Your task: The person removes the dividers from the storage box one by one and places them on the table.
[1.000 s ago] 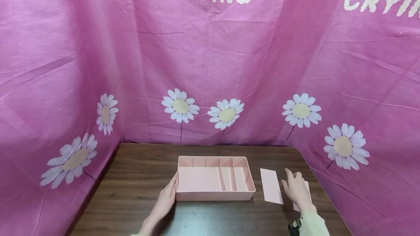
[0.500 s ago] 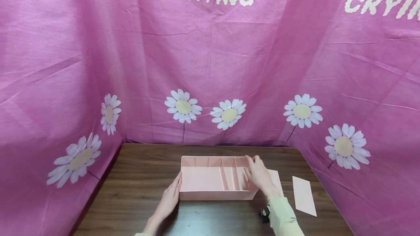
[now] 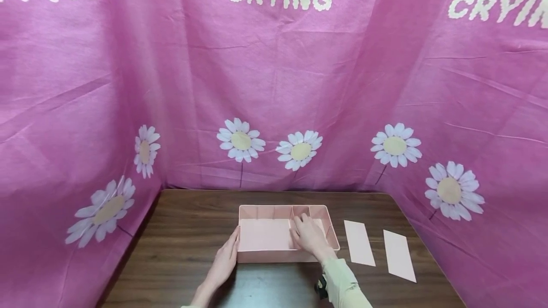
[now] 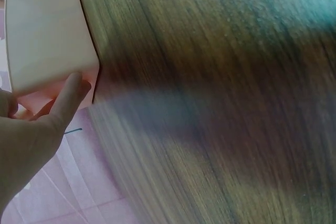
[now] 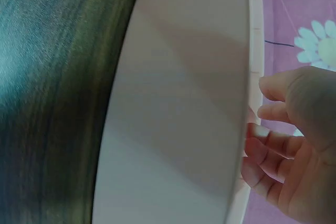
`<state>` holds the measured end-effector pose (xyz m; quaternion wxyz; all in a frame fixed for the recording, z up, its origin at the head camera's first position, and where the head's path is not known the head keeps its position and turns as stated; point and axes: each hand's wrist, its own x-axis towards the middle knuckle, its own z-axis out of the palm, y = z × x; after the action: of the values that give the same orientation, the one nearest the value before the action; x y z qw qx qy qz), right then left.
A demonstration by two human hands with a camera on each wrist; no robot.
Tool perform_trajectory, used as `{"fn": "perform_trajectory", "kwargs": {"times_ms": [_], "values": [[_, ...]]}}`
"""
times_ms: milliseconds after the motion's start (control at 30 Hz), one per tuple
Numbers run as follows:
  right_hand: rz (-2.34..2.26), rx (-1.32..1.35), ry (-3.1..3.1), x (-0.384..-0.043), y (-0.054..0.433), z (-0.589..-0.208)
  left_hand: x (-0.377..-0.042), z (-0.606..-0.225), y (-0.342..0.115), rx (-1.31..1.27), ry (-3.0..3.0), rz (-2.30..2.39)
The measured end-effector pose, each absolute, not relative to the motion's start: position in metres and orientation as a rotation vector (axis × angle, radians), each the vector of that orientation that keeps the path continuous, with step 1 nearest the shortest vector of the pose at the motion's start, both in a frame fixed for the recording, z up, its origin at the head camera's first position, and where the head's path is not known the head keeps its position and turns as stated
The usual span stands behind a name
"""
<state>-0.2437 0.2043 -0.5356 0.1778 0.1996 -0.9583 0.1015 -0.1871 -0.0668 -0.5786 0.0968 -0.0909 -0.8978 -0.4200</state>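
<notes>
A pink box (image 3: 274, 256) with upright dividers in its right part lies on the brown wooden table. My left hand (image 3: 223, 260) rests against its left end, fingers extended along the wall; in the left wrist view a straight finger (image 4: 67, 95) lies against that end. Over the box's right part, my right hand (image 3: 310, 236) reaches down with bent fingers at the dividers, hiding much of them. The right wrist view has the fingertips (image 5: 254, 150) dipping behind the box's long front wall (image 5: 178, 98). Whether they pinch a divider I cannot tell.
Two flat pale pink panels, the nearer one (image 3: 359, 244) beside the box and the other one (image 3: 399, 256) farther right, lie on the table (image 3: 192, 222). Magenta curtains (image 3: 274, 75) with daisies and lettering enclose the back and both sides.
My right hand has moved left from over the far-right panel, past the box's right end, to the dividers inside. My left hand stays at the left end.
</notes>
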Motion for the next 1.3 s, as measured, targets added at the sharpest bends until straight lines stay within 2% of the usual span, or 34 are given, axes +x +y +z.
{"fn": "perform_trajectory", "kwargs": {"times_ms": [533,1300], "values": [[0.352,0.513,-2.809,-0.241,0.2,-0.548,-0.187,-0.579,-0.063,-0.277,-2.649,-1.222],[0.247,0.561,-2.79,-0.244,0.199,-0.543,-0.187,-0.58,-0.066,-0.266,-2.625,-1.22]]}}
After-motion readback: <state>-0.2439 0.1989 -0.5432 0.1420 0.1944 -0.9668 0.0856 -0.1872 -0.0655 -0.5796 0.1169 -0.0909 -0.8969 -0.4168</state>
